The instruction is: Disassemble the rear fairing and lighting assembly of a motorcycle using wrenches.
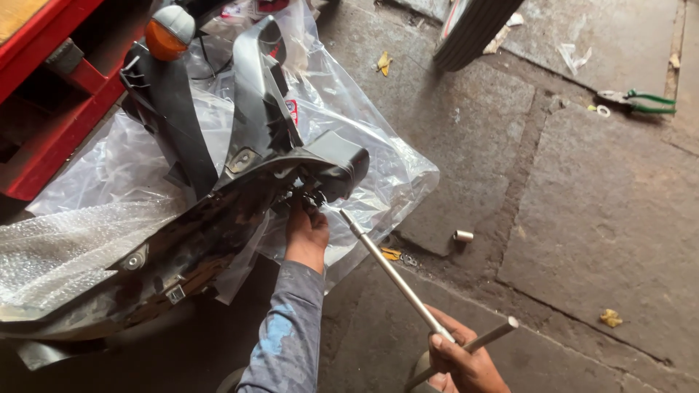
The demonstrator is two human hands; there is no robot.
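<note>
A black plastic motorcycle rear fender (218,218) with an orange turn signal (164,36) lies on clear plastic wrap (378,167). My left hand (306,229) reaches up under its boxy rear end and touches a small fastener (314,196) there with the fingertips. My right hand (462,360), low at the frame's bottom, grips a long metal T-handle wrench (393,273) at the crossbar. The wrench shaft points up-left, and its tip ends just right of my left hand without touching the fender.
Red metal frame (51,94) at the left. Bubble wrap (65,247) under the fender's near end. On the stone floor lie green-handled pliers (641,102), a small metal sleeve (463,236), washers (411,260) and a tyre (473,29) at the top.
</note>
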